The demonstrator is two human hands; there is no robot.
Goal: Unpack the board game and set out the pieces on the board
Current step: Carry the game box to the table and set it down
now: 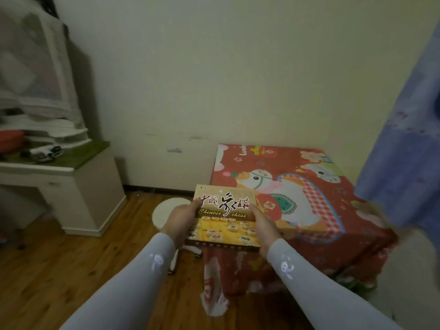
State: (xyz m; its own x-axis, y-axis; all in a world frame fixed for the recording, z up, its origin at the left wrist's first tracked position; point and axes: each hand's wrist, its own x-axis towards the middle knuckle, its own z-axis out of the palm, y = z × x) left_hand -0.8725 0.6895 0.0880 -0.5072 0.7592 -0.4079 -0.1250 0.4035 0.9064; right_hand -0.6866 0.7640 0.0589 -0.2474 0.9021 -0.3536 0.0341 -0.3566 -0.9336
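Head view: stool (170, 210) below box (223, 217)

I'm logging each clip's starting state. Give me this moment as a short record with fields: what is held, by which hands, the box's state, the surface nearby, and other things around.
held item: Chinese chess box
left hand: grips the box's left edge
right hand: grips the box's right edge
box state: closed, lid up, held over the table's near corner
surface: table under a red cartoon cloth
floor: wood, with a round white cushion
left side: white cabinet
pieces or board out: none visible
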